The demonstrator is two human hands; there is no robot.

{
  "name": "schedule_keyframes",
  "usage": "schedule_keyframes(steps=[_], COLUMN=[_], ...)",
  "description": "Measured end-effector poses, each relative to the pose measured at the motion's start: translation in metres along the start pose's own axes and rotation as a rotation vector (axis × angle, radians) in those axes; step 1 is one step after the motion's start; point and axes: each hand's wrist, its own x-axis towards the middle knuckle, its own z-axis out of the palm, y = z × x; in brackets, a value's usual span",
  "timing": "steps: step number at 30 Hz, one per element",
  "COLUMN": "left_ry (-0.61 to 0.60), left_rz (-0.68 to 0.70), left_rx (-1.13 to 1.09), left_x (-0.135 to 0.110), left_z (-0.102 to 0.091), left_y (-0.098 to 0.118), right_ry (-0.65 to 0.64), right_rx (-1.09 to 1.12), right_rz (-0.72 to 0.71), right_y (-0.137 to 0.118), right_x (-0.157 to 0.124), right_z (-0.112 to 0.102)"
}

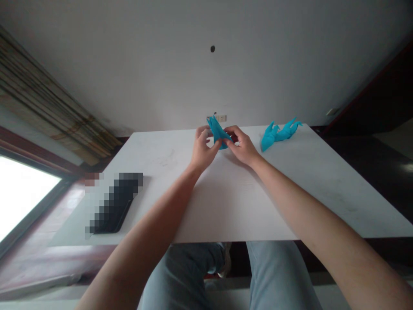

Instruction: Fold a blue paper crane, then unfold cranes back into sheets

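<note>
Blue folded paper, pinched by left hand and right hand at the white table's twelve o'clock, partly hides wall sockets, with origami figures at three o'clock and a dark pixelated object at eight.

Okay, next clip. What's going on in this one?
A person at a white table is handling a folded blue piece, apparently paper, with both bare hands. The left hand and right hand pinch it from either side, its narrow points upward; whether it touches the tabletop is hard to tell. More blue folded shapes lie to the right near the far edge, and a dark, partly pixelated object lies at the near left.
</note>
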Motion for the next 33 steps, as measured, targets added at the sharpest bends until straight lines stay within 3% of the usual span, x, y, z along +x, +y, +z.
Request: schedule_keyframes(steps=[2, 7, 12, 18, 23, 33], left_ry=[-0.01, -0.142, -0.107, -0.115, -0.048, -0.139], left_rz=[0.037, -0.091, -0.075, -0.142, -0.071, 0.097], left_rx=[0.02, -0.195, -0.184, -0.166, -0.053, -0.06], left_x=[0.001, 0.0, -0.001, 0.0, 0.0, -0.002], left_z=[-0.001, 0.001, 0.0, 0.001, -0.001, 0.001], left_y=[0.0, 0.003, 0.007, 0.001, -0.003, -0.005], right_ry=[0.023, -0.008, -0.045, 0.052, 0.104, 0.067], right_rx=[0.037, 0.185, 0.215, 0.089, 0.037, 0.208], right_rz=[0.018, 0.111, 0.183, 0.155, 0.159, 0.164], right_y=[0.004, 0.008, 0.005, 0.005, 0.009, 0.012], right_x=[0.0, 0.0, -0.001, 0.001, 0.002, 0.0], right_z=[0.001, 0.001, -0.002, -0.004, -0.003, 0.001])
